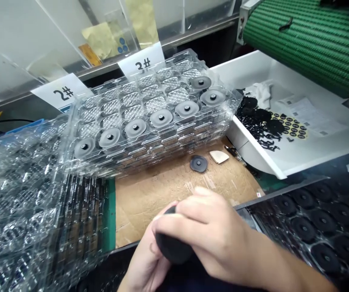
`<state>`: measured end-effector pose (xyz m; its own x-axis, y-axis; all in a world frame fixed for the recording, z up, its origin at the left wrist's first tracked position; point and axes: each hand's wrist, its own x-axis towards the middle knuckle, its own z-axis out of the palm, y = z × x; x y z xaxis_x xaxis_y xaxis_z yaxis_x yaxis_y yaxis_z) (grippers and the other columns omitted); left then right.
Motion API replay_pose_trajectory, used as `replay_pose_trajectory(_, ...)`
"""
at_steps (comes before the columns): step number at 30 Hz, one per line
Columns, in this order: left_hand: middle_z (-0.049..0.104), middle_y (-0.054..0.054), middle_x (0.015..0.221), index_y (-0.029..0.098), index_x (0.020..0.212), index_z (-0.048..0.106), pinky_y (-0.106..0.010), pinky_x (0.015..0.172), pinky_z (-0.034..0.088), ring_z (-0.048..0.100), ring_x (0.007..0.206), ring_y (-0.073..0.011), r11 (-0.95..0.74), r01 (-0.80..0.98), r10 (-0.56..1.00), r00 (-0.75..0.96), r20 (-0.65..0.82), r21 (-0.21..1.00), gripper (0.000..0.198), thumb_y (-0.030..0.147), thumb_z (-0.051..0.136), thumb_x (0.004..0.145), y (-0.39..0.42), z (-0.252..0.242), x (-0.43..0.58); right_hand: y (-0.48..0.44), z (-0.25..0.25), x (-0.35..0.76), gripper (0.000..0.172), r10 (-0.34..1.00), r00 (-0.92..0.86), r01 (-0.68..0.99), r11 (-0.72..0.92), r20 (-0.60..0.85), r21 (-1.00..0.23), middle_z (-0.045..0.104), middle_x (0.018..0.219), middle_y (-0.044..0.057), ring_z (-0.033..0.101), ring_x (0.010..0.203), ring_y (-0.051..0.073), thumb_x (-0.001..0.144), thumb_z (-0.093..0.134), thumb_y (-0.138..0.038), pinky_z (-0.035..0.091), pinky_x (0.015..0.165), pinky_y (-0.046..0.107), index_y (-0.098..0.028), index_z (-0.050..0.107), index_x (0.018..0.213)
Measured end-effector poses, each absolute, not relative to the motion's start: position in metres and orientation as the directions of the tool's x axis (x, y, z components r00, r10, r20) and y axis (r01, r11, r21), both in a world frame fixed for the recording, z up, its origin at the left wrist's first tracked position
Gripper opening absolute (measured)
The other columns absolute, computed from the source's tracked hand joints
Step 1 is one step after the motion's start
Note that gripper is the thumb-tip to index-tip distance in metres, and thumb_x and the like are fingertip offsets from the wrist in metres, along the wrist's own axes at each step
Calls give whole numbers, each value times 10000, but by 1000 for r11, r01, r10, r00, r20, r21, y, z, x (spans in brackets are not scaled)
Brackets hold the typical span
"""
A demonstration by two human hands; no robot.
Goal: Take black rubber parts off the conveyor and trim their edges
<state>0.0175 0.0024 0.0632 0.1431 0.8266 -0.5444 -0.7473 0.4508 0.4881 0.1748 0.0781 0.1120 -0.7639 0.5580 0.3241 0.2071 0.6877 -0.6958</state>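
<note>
A black, smooth, rounded disc part (174, 247) is held between my two hands, low in the head view near my body. My left hand (150, 253) cups it from the left and below, its fingers partly hidden. My right hand (217, 231) lies over its top, fingers curled and pressed onto it. Beyond them on the brown cardboard (144, 198) lies a dark grey disc (198, 163) with a small centre hub. Right beside that disc sits a cream wedge-shaped pad (219, 156).
Stacked transparent trays (150, 140) stand behind, with several grey discs along the front row. More transparent trays (19, 202) fill the left. A white bin (253, 152) at right holds small black parts under a green conveyor belt (308, 44). Trayed black discs (323, 221) lie lower right.
</note>
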Motion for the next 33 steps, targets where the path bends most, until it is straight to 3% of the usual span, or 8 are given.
replay_pose_trajectory(7,672,-14,1080,282,1020,646,-331,948,428,614,992,-233,307,-797,865,6,-502,521,519,264,800,524,7,68,22,38,107,173,316,775,-513,529,624,369,-575,665,831,86,597,759,207,851,414,-78,450,746,349,-94,598,1107)
replay_pose_trajectory(11,645,-14,1141,329,1084,611,-363,967,413,606,1018,-230,238,-816,845,-94,-527,527,436,282,710,662,2,66,18,40,102,167,254,781,-552,336,530,292,-779,680,799,27,621,692,157,868,464,-122,489,697,289,-180,631,1050)
replay_pose_trajectory(14,614,-30,1196,352,1168,549,-355,968,413,577,1070,-241,169,-820,868,-139,-478,546,526,343,697,663,-3,65,12,55,90,166,193,790,-606,145,233,100,-961,683,869,-9,634,760,124,864,521,-194,505,677,214,-236,642,1008)
replay_pose_trajectory(17,621,-29,1188,350,1169,549,-347,967,416,572,1079,-247,136,-816,879,-163,-448,562,557,340,715,638,-6,65,9,68,84,166,192,904,-427,166,59,-18,-984,669,1009,-13,623,897,131,877,517,-232,499,739,196,-254,622,1037)
replay_pose_trajectory(20,629,-49,1175,310,1158,566,-378,999,381,579,1064,-261,144,-812,879,-157,-450,565,557,333,729,626,-8,65,9,65,95,161,250,942,-317,246,195,111,-950,642,1068,-22,594,941,126,869,524,-209,470,783,191,-277,585,1102)
replay_pose_trajectory(24,642,-67,1147,271,1153,574,-368,992,387,564,1082,-250,226,-811,864,-89,-495,540,506,286,709,665,-11,64,6,52,113,141,285,748,-542,180,547,382,-818,652,974,40,576,842,152,854,489,-136,443,791,274,-161,557,1130)
replay_pose_trajectory(29,663,-25,1115,311,1107,601,-285,860,491,623,980,-194,195,-838,840,-126,-528,510,423,212,677,703,-18,62,-3,56,120,120,206,569,-804,218,554,173,-804,649,862,-2,560,742,123,871,466,-132,416,690,254,-185,597,1021)
replay_pose_trajectory(33,695,-6,1042,284,1029,652,-233,867,473,628,943,-152,221,-870,837,-64,-544,442,351,252,699,682,-20,67,-4,57,120,109,254,632,-684,224,657,364,-720,643,880,65,543,744,164,877,420,-153,396,707,315,-114,567,1081)
